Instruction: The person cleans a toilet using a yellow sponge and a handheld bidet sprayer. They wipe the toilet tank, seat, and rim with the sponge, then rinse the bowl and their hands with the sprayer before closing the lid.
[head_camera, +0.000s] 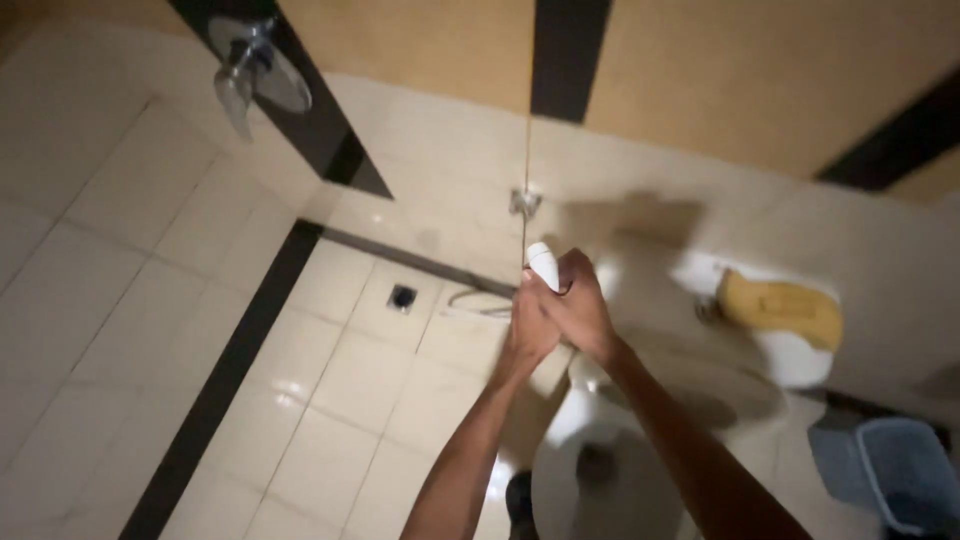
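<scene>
White spray nozzle (543, 264) gripped together by left hand (527, 325) and right hand (580, 305), above the toilet bowl (590, 470).

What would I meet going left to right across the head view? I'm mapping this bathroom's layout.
Wall tap → floor drain → both hands gripping a white sprayer head → yellow cloth → blue bin.

Bathroom, dimly lit. Cream tiled floor (330, 400) with dark border strip (225, 370) and floor drain (402, 296). Walls tan above, cream below. Chrome tap (250, 70) on wall; white toilet (600, 470); blue bin (895, 470)
</scene>
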